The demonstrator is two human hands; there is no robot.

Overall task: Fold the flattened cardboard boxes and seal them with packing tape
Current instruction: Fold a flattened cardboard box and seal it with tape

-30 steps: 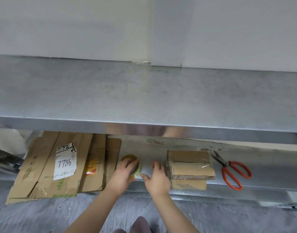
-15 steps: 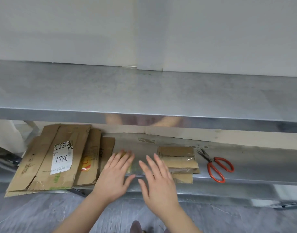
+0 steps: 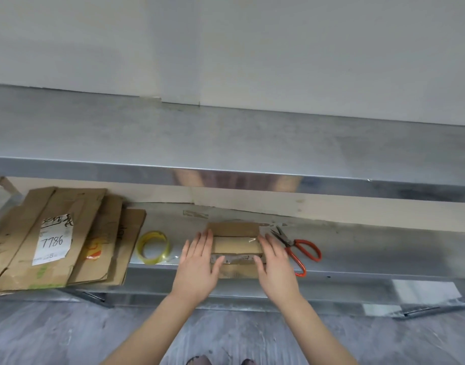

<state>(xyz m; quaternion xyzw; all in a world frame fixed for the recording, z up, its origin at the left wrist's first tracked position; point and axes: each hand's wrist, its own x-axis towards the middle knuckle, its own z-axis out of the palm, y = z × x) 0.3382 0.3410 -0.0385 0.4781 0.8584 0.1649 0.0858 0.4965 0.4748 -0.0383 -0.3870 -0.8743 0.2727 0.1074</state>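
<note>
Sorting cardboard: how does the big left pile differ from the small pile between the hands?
The big pile is far larger than the small pile. The big pile bears a white label reading 7786; the small pile shows only clear tape. No hand touches the big pile; the left hand and right hand flank the small pile. Both are flat brown cardboard.

flattened brown cardboard boxes (image 3: 68,241) overlap at left. a yellowish tape roll (image 3: 153,247) lies flat between them and a small brown cardboard stack (image 3: 236,243).
</note>
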